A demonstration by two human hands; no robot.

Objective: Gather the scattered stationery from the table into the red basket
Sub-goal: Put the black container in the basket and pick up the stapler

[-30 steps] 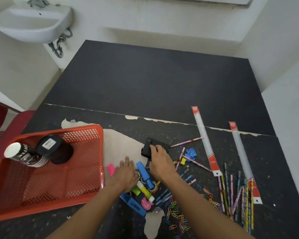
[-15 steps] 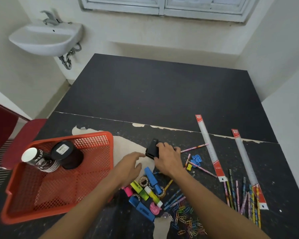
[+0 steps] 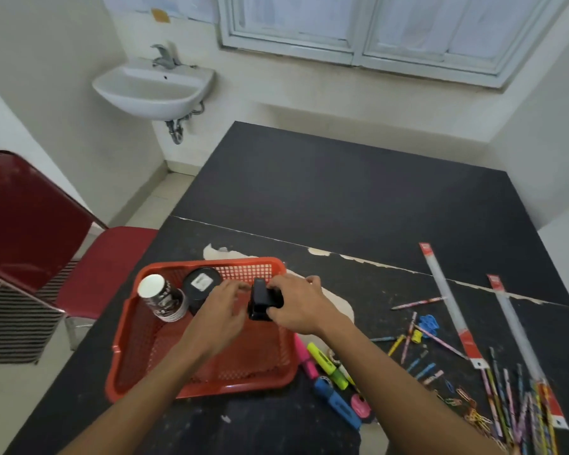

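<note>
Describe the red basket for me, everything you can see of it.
The red basket looks like plastic: rectangular, rounded corners, solid rim, mesh walls and floor. It sits flat on the black table near its left edge. At its far end lie a stack of paper cups and a black round tub with a white label. Above it the right hand grips a small black gadget, the left hand open beside it. A pink marker lies along its right wall.

The black, chipped bench carries a red basket, highlighters, pencils, paper clips and two rulers.
</note>
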